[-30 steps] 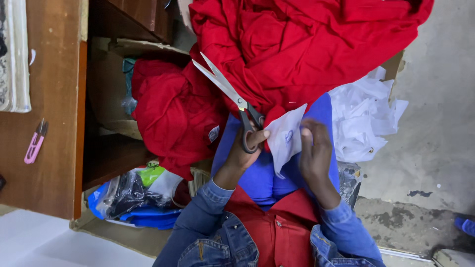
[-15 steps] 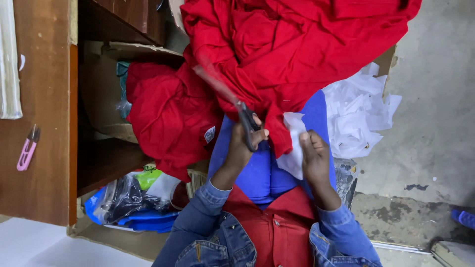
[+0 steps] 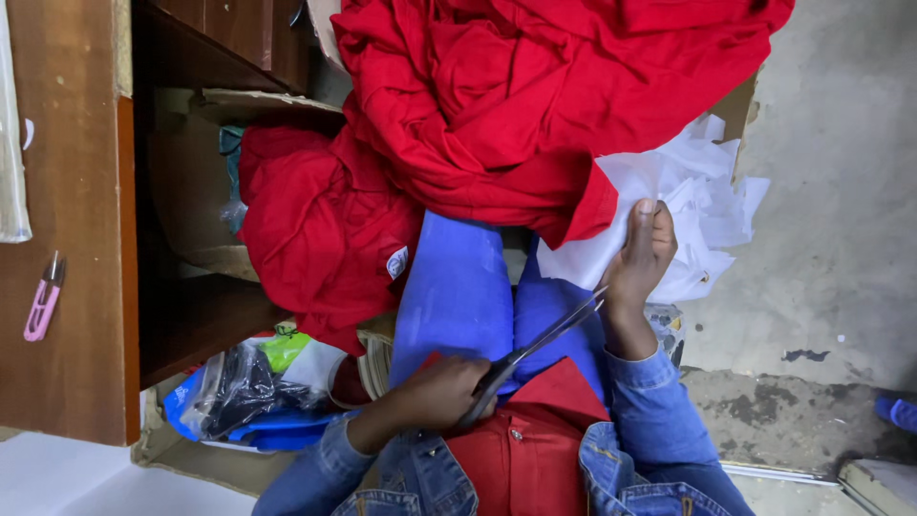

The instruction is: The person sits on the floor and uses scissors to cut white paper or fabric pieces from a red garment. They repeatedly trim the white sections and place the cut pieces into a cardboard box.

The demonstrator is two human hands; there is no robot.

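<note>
My left hand (image 3: 435, 392) is closed around the handles of grey metal scissors (image 3: 535, 344), low over my lap; the blades point up and to the right and are nearly closed. My right hand (image 3: 642, 253) rests on a pile of white fabric pieces (image 3: 702, 186), fingers pressed flat on the top piece. A large heap of red cloth (image 3: 535, 96) lies over my knees, which are in blue trousers (image 3: 458, 287). A second red garment (image 3: 315, 239) with a small white label hangs to the left.
A wooden table (image 3: 67, 363) stands at the left with pink thread snips (image 3: 43, 301) on it. Under it are a cardboard box (image 3: 191, 191) and plastic bags (image 3: 239, 382). Bare concrete floor (image 3: 831, 239) is at the right, with a blue shoe (image 3: 898, 413).
My left hand has brought the scissors down from the red cloth to my lap. My right hand has moved up and right, carrying the white piece onto the white pile.
</note>
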